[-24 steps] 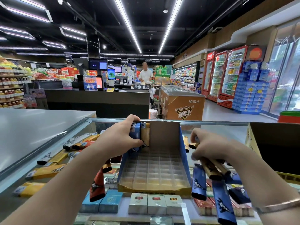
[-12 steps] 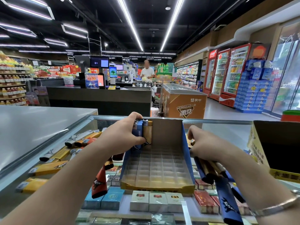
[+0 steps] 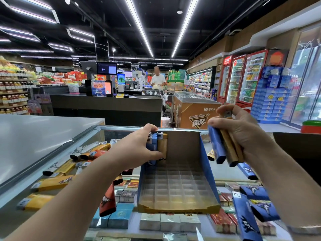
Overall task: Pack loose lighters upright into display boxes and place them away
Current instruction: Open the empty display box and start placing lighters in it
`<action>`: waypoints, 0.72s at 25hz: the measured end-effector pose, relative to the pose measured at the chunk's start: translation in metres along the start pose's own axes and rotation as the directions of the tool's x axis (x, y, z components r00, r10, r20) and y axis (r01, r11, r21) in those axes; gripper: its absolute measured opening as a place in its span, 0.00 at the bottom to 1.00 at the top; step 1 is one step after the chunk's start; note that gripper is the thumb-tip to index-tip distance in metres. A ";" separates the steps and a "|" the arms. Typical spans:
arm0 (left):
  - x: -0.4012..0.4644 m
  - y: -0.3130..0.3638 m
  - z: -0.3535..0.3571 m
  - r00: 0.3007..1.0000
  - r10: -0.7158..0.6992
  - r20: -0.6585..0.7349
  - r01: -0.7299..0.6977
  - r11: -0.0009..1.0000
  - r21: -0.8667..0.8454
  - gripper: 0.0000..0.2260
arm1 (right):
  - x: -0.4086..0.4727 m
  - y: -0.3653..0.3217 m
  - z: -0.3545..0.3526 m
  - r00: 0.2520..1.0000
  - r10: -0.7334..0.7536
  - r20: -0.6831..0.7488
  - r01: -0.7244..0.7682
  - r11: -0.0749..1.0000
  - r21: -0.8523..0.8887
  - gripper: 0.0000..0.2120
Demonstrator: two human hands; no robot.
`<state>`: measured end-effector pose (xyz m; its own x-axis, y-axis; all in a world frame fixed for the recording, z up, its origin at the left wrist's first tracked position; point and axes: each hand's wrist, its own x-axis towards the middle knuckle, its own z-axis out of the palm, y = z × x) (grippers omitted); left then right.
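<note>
- Lighters standing (image 3: pixel 160 143) upright fill only the far left corner of the display box (image 3: pixel 177 173); the left hand (image 3: pixel 137 150) grips this cluster, thumb low against the tan one, fingers curled over the tops.
- Right hand (image 3: pixel 243 134) is raised just right of the box's blue side wall, fingers wrapped round a bundle of lighters (image 3: pixel 224 148), one blue and at least two tan, whose long axes slope downward and toward the box with the lower ends free.
- Empty cells of the clear tray (image 3: pixel 175 181) lie below and to the left of the right fingers, directly beside the left thumb; judging by this, the right hand is the one to bring the next lighter across, and each must be turned vertical before it drops into a cell.
- Most of the tray is unfilled, so the packing looks barely begun.
- Loose lighters (image 3: pixel 57 182), yellow, orange and white, lie flat on the glass counter (image 3: pixel 119 127) beyond the left wrist; more blue ones (image 3: pixel 246 218) lie under the right forearm.
- Risk, as I judge it: the bundle could slip while one lighter is singled out.
</note>
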<state>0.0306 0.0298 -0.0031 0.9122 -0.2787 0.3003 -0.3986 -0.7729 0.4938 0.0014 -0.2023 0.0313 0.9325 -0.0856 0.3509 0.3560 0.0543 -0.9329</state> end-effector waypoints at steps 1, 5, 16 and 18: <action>0.000 0.002 0.001 1.000 0.018 -0.012 -0.018 1.000 0.025 0.29 | -0.002 0.003 0.007 0.999 -0.031 0.032 0.031 1.000 0.005 0.13; -0.007 0.021 0.002 0.969 0.221 -0.112 -0.212 0.973 0.087 0.30 | -0.010 0.024 0.034 0.981 -0.163 0.108 0.177 0.975 -0.135 0.14; -0.014 0.031 0.002 0.950 0.297 -0.095 -0.305 0.950 -0.074 0.12 | -0.016 0.031 0.044 0.929 -0.274 0.249 0.327 0.923 -0.203 0.14; -0.014 0.030 0.000 0.946 0.297 -0.129 -0.314 0.938 -0.148 0.10 | -0.013 0.028 0.039 0.941 -0.299 0.157 0.326 0.926 -0.191 0.15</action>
<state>0.0059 0.0104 0.0080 0.7326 -0.4199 0.5356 -0.6746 -0.5526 0.4894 0.0019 -0.1608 0.0041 0.7808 0.0598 0.6220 0.6221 -0.1680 -0.7647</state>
